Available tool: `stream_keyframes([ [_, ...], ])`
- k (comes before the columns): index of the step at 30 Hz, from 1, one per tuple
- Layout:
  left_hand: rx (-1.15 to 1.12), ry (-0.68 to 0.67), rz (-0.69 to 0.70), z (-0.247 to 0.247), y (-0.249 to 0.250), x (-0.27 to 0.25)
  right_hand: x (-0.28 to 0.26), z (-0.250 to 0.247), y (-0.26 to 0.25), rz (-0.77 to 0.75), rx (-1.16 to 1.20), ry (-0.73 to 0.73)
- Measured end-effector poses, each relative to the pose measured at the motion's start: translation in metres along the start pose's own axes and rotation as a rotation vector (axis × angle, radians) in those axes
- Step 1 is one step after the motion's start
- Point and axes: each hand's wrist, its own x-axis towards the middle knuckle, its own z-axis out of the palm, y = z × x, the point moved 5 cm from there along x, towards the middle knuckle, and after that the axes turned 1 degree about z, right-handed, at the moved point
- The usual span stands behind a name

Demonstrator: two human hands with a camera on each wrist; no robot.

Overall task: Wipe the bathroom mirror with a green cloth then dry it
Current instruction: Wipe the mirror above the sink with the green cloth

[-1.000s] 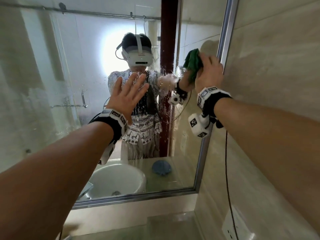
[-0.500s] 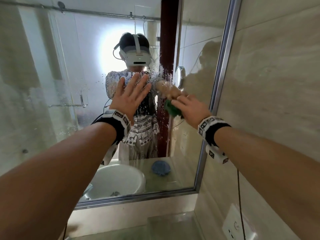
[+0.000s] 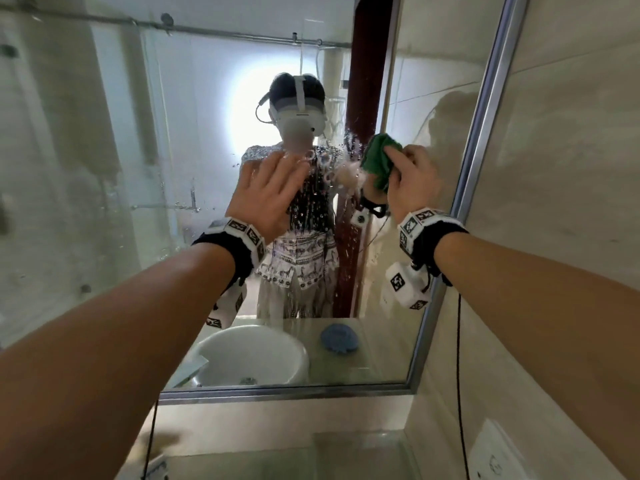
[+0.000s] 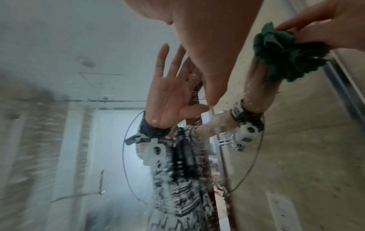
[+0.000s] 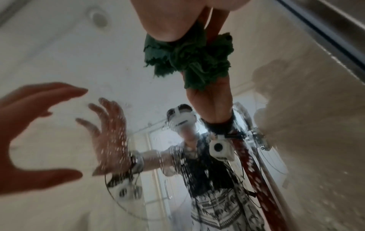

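Observation:
The bathroom mirror [image 3: 138,168] has a metal frame and carries water drops [image 3: 311,202] down its middle. My right hand [image 3: 408,178] grips a bunched green cloth [image 3: 379,161] and presses it on the glass right of centre, a little in from the right frame. The cloth [image 5: 187,54] shows crumpled under my right hand's fingers [image 5: 168,18] in the right wrist view, merging with its reflection. My left hand [image 3: 273,178] is spread with straight fingers at the glass, left of the cloth; whether it touches I cannot tell. It holds nothing. The left wrist view shows the cloth [image 4: 282,51] at upper right.
A tiled wall [image 3: 571,168] meets the mirror's right frame [image 3: 485,133]. The mirror reflects a white basin [image 3: 252,355] and a blue cloth [image 3: 339,337] on the counter. A wall socket [image 3: 495,459] sits low on the right. A glass shelf [image 3: 346,452] lies below the mirror.
My right hand swept the cloth from the mirror's upper right edge down toward the centre, then back up and to the right. My left hand has stayed in place.

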Motion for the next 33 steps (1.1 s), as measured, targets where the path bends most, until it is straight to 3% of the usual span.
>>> stream_keyframes([
  [8,-0.016,-0.112,-0.212,0.016,-0.063,-0.040,-0.052,0.030,-0.030,-0.483,-0.122,-0.375],
  [12,-0.025,-0.156,-0.231,0.031,-0.069,-0.046,-0.063,0.038,-0.035,-0.503,-0.148,-0.545],
  [15,-0.023,-0.151,-0.226,0.038,-0.070,-0.046,-0.047,0.026,-0.034,-0.453,-0.091,-0.369],
  [20,-0.035,-0.154,-0.221,0.039,-0.072,-0.047,0.011,0.001,-0.035,-0.009,-0.012,-0.038],
  [23,-0.043,-0.163,-0.223,0.041,-0.073,-0.046,0.026,0.003,-0.052,0.031,-0.097,0.031],
  [28,-0.046,-0.171,-0.222,0.042,-0.071,-0.046,-0.012,0.034,-0.087,-0.339,-0.106,-0.169],
  [33,-0.049,-0.167,-0.222,0.042,-0.072,-0.048,-0.066,0.062,-0.083,-0.694,-0.191,-0.357],
])
